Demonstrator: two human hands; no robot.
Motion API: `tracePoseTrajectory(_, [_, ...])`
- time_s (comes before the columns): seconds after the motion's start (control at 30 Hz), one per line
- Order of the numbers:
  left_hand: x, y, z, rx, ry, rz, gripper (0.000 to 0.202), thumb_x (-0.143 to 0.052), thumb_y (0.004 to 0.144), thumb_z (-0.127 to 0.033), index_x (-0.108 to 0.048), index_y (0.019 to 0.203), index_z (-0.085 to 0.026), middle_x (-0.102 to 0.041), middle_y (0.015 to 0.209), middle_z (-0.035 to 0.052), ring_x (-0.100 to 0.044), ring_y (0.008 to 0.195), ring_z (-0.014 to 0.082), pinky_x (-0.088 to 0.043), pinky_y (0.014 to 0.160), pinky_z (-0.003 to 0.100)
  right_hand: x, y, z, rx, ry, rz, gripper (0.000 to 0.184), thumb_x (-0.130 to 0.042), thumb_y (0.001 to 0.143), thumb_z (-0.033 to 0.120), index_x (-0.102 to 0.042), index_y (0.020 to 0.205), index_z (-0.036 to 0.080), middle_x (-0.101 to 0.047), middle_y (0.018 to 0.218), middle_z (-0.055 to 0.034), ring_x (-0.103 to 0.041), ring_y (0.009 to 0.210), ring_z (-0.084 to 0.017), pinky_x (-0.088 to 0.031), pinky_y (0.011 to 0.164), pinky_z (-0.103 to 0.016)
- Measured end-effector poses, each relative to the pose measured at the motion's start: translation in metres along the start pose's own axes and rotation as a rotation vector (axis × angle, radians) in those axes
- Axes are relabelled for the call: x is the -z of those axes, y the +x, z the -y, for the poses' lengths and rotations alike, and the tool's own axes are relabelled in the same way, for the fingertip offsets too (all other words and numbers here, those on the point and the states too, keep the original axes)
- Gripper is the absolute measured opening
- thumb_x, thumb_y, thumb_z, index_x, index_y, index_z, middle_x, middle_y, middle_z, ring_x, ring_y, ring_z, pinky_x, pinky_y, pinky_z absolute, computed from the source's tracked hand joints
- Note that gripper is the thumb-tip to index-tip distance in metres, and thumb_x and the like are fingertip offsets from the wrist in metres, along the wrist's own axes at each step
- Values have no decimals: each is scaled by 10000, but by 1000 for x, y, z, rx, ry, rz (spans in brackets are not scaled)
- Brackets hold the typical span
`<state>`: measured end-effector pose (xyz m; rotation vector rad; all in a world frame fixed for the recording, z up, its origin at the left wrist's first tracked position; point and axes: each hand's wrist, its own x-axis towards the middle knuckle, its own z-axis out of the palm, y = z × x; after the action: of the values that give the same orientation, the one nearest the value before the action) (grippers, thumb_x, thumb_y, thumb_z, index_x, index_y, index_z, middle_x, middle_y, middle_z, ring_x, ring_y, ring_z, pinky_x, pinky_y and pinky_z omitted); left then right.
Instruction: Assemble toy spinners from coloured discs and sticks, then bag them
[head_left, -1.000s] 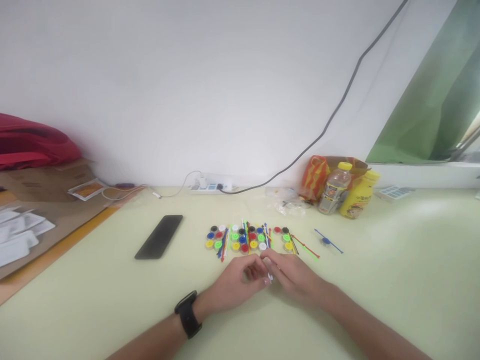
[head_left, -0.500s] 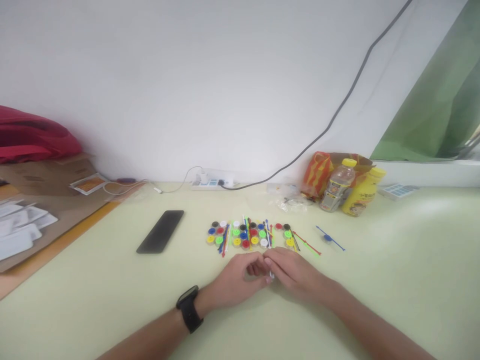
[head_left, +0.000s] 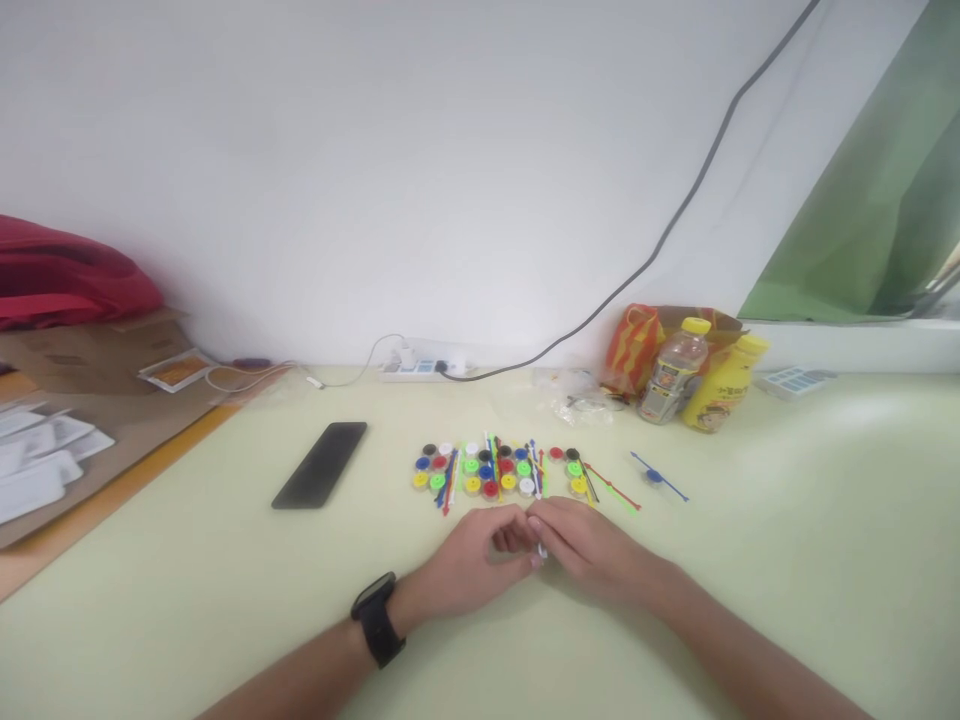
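Two hands lay fingertip to fingertip on the pale bench (head_left: 787, 560). The left hand (head_left: 469, 562), with a black watch (head_left: 376, 618) on its wrist, had its fingers curled shut, and the right hand (head_left: 589, 545) was closed likewise. Both pinched a small white piece (head_left: 541, 550) between them, mostly hidden. The forearms came in from the lower edge, wrists low on the bench. Just beyond the knuckles lay coloured round caps (head_left: 487, 472) mixed with thin plastic sticks (head_left: 611, 488). A black phone (head_left: 320, 465) lay well apart, to the left.
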<state>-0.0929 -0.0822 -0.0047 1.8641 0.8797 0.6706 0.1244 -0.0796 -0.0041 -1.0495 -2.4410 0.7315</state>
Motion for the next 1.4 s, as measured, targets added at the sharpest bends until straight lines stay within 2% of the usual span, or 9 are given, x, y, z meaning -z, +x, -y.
tracePoseTrajectory(0.37, [0, 0, 1, -8, 9, 5, 168, -695, 931, -329, -627, 869, -188, -613, 823, -3, -539, 794, 157, -457, 755, 272, 1, 0, 3, -13, -4, 11, 294, -333, 1104, 325, -487, 876, 221, -619, 877, -21, -535, 764, -171, -378, 716, -304])
tracePoseTrajectory(0.6, [0, 0, 3, -13, 44, 0, 118, -700, 915, -286, -642, 881, -188, -620, 834, -10, -551, 806, 155, -458, 768, 267, 2, -1, 7, -51, -21, 10, 285, -374, 1097, 334, -489, 865, 214, -626, 868, -8, -527, 755, -159, -368, 707, -288])
tracePoseTrajectory(0.93, [0, -1, 2, -3, 94, -2, 120, -706, 907, -291, -655, 881, -186, -634, 844, -4, -548, 806, 161, -455, 769, 273, 8, -2, 9, -80, -21, 61, 239, -404, 1091, 346, -529, 928, 222, -650, 941, -16, -564, 830, -172, -385, 748, -296])
tracePoseTrajectory(1.4, [0, 0, 4, -15, 117, -3, 118, -708, 909, -286, -646, 874, -192, -623, 836, -13, -543, 806, 157, -444, 769, 268, 9, -3, 9, -90, -6, 67, 232, -416, 1085, 343, -530, 924, 220, -658, 937, -17, -564, 813, -170, -376, 729, -290])
